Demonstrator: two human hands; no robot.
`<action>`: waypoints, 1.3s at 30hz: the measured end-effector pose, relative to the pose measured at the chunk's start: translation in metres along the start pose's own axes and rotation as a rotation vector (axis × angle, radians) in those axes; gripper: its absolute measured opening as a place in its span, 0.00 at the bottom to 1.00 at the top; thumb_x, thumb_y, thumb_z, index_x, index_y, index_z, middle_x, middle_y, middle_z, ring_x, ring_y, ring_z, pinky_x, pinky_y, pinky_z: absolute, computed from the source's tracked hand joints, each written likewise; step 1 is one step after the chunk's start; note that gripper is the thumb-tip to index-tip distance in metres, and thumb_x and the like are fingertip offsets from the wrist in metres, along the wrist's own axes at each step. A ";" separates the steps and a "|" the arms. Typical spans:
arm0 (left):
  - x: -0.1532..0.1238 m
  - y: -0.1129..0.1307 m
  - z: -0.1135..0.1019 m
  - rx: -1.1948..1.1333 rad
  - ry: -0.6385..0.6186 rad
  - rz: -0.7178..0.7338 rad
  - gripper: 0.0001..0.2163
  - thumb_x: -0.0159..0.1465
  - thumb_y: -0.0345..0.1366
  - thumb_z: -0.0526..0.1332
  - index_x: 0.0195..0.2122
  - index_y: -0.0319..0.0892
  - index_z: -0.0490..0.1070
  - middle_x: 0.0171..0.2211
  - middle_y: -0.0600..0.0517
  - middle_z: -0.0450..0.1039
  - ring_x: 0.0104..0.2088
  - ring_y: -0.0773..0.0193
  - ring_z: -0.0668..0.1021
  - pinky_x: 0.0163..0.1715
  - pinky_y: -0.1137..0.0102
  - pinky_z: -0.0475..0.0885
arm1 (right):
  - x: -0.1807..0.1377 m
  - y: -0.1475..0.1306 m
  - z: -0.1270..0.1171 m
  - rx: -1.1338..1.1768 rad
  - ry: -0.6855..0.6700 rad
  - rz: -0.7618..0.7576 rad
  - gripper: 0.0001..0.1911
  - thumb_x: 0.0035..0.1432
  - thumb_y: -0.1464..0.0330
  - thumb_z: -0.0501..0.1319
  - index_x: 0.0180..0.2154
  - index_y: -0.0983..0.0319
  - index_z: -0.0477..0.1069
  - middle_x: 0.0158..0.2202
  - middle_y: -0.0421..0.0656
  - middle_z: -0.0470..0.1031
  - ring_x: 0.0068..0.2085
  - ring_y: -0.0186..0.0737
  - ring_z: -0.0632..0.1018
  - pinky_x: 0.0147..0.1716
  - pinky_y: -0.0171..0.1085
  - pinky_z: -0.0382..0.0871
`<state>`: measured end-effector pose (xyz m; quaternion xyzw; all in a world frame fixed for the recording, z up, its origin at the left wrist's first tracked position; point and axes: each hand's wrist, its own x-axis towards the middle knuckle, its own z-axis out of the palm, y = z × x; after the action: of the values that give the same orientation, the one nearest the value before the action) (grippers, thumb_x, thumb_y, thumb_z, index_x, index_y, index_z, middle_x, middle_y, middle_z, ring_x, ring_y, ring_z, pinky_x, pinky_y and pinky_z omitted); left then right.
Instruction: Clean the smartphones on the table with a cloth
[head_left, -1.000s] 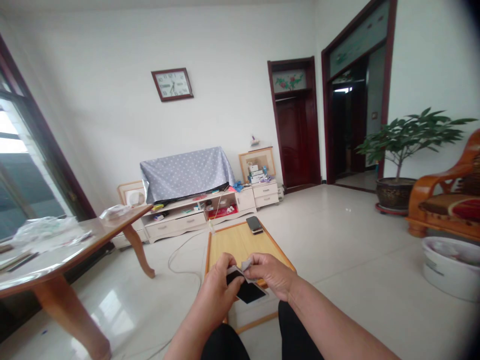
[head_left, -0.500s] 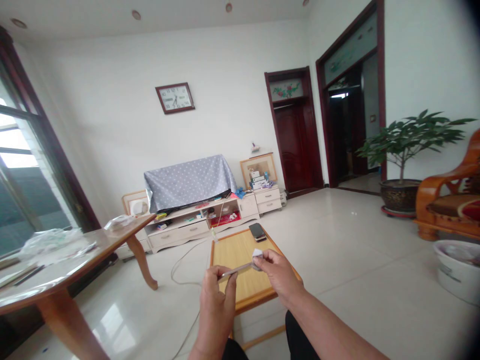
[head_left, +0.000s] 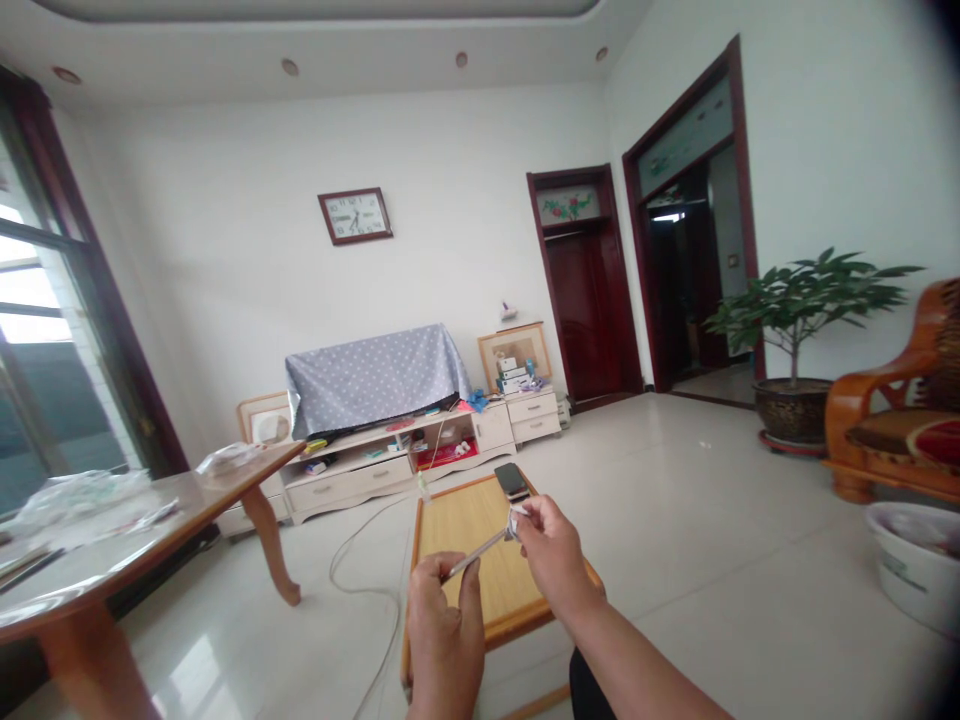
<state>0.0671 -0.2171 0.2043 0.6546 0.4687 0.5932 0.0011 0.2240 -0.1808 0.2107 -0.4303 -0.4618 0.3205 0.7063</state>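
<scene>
Pinched between the thumb and fingers of my left hand (head_left: pixel 448 622) is a slim, silver-edged phone (head_left: pixel 478 554), seen almost edge-on and tilted up to the right. The fingers of my right hand (head_left: pixel 556 550) are closed on a small crumpled white wipe (head_left: pixel 514 522), which touches the phone's far end. Both hands are above a small wooden table (head_left: pixel 457 515) with a raised rim. A dark-faced device like another phone (head_left: pixel 512 482) lies near its far right corner, just beyond my right hand. The phone's faces are mostly hidden.
To the left stands a larger wooden table (head_left: pixel 180 505) with plastic bags on it. A cable (head_left: pixel 345 590) runs over the floor beside the small table. Ahead is a white TV cabinet (head_left: pixel 352 490); a white bucket (head_left: pixel 911 570) and a potted plant (head_left: pixel 795 400) are on the right.
The phone has tilted more steeply, its right end raised. My right hand and the wipe stay at that end. The camera view has tipped slightly upward.
</scene>
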 end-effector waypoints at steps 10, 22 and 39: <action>0.000 -0.002 -0.002 0.037 0.042 0.089 0.09 0.67 0.41 0.62 0.43 0.44 0.67 0.39 0.49 0.73 0.41 0.56 0.77 0.42 0.62 0.71 | -0.025 -0.005 0.004 -0.112 -0.150 -0.167 0.12 0.61 0.59 0.63 0.40 0.58 0.77 0.35 0.45 0.76 0.35 0.43 0.75 0.36 0.38 0.69; -0.008 -0.006 0.002 0.165 -0.068 0.265 0.02 0.67 0.34 0.60 0.40 0.45 0.67 0.36 0.49 0.73 0.39 0.56 0.74 0.43 0.60 0.66 | -0.031 -0.010 -0.001 0.028 -0.324 0.017 0.15 0.59 0.54 0.64 0.35 0.60 0.75 0.29 0.41 0.75 0.28 0.37 0.71 0.28 0.35 0.64; -0.016 -0.015 0.003 0.186 -0.036 0.305 0.04 0.66 0.32 0.60 0.41 0.45 0.68 0.36 0.49 0.74 0.38 0.56 0.75 0.43 0.61 0.67 | -0.012 0.006 -0.007 0.076 -0.315 0.086 0.13 0.54 0.59 0.68 0.34 0.61 0.75 0.30 0.40 0.75 0.33 0.39 0.73 0.36 0.37 0.66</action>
<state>0.0627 -0.2165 0.1829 0.7259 0.4168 0.5287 -0.1411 0.2260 -0.1907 0.1987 -0.3672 -0.5353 0.4312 0.6267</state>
